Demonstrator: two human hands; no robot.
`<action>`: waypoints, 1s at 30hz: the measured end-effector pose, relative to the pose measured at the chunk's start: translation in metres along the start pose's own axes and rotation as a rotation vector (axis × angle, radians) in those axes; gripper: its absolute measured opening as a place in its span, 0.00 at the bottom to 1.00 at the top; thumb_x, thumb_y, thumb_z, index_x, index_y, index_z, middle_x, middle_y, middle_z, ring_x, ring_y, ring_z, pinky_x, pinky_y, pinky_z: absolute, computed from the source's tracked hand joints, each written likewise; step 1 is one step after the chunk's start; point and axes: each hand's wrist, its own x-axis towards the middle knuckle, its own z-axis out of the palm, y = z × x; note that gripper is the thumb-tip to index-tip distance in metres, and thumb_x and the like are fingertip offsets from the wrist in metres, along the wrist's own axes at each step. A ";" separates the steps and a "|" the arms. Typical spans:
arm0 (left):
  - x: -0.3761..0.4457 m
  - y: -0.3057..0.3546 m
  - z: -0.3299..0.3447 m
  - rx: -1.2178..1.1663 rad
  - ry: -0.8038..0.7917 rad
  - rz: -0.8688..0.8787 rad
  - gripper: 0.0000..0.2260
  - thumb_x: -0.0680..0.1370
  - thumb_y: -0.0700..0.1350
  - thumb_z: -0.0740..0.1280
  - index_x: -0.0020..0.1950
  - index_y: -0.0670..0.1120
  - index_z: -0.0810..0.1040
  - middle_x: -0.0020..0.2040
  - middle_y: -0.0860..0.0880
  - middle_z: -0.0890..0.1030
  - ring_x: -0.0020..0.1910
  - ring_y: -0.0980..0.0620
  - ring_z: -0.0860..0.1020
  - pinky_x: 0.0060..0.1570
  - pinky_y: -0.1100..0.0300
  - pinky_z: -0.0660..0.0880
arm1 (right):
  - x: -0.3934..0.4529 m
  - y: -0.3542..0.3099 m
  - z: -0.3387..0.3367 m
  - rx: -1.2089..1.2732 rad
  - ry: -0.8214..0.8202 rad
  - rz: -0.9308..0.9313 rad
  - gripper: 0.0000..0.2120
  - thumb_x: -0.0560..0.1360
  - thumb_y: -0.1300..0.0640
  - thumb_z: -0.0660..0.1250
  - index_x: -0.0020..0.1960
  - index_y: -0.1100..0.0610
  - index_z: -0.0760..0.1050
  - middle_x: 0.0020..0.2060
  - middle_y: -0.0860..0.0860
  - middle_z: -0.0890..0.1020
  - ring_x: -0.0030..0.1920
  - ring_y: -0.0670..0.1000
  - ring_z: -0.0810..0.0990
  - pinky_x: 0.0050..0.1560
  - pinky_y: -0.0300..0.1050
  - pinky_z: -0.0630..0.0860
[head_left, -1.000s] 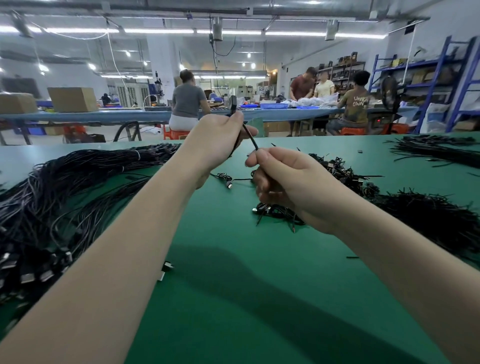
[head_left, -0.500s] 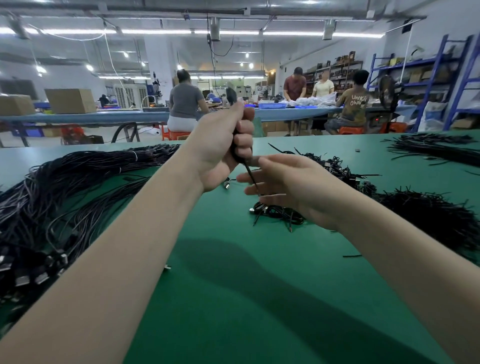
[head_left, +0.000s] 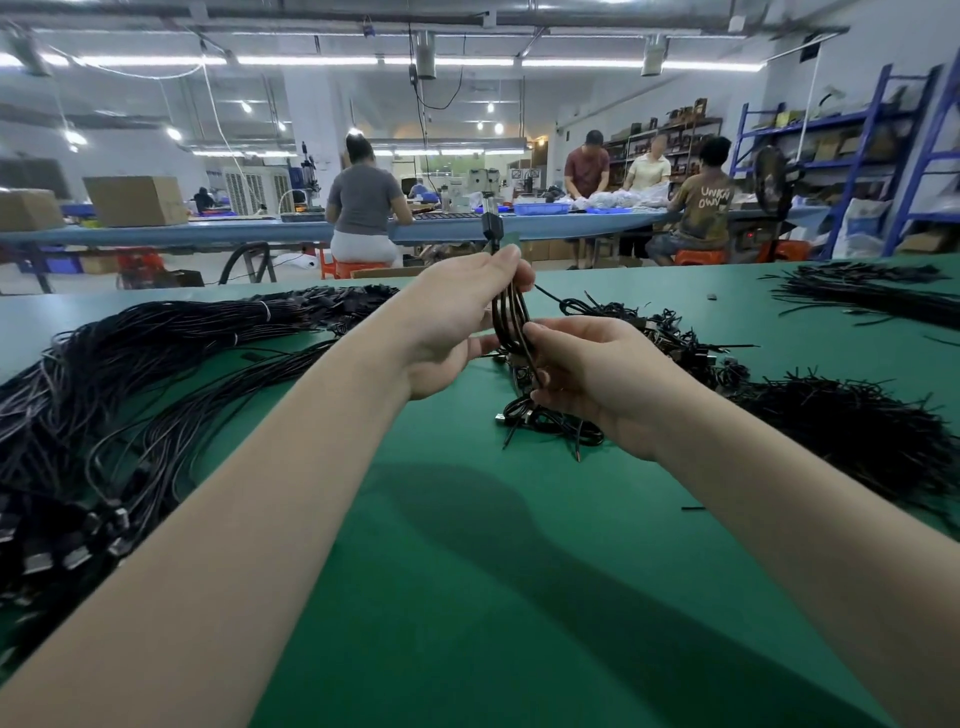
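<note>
A black cable (head_left: 510, 316), folded into several loops, stands upright between my hands above the green table (head_left: 467, 597). My left hand (head_left: 457, 322) grips the top of the loops, and the cable's black plug (head_left: 492, 226) sticks up above its fingers. My right hand (head_left: 587, 374) pinches the lower part of the loops with thumb and fingers. Below the right hand lies a small coiled cable (head_left: 545, 423) on the table.
A big bundle of long black cables (head_left: 119, 395) covers the table's left side. A heap of black ties (head_left: 852, 431) lies at the right, more cables (head_left: 872, 291) at the far right. Several people work at a blue table (head_left: 218, 231) behind.
The cable has gone from a single strand to several loops held between both hands. My left hand moved down slightly and my right hand closed onto the loops' lower part.
</note>
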 end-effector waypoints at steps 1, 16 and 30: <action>-0.001 0.000 0.001 -0.065 -0.020 -0.005 0.13 0.83 0.49 0.57 0.42 0.48 0.75 0.49 0.50 0.80 0.46 0.51 0.75 0.55 0.53 0.73 | 0.001 0.000 0.000 0.001 0.001 -0.001 0.07 0.78 0.57 0.65 0.52 0.59 0.78 0.33 0.49 0.81 0.30 0.46 0.74 0.41 0.43 0.78; 0.011 -0.034 0.018 0.134 0.094 0.154 0.13 0.82 0.46 0.59 0.40 0.49 0.77 0.37 0.50 0.78 0.37 0.52 0.76 0.39 0.60 0.74 | 0.007 0.020 0.000 -0.597 -0.056 -0.323 0.12 0.80 0.52 0.60 0.38 0.51 0.68 0.25 0.43 0.72 0.27 0.44 0.69 0.31 0.42 0.70; 0.008 -0.127 0.040 0.073 0.232 0.064 0.14 0.82 0.47 0.60 0.39 0.54 0.80 0.37 0.58 0.80 0.39 0.62 0.76 0.41 0.69 0.72 | 0.016 0.096 -0.019 -1.294 -0.070 -0.321 0.15 0.78 0.42 0.46 0.41 0.51 0.59 0.37 0.46 0.69 0.42 0.57 0.74 0.43 0.51 0.64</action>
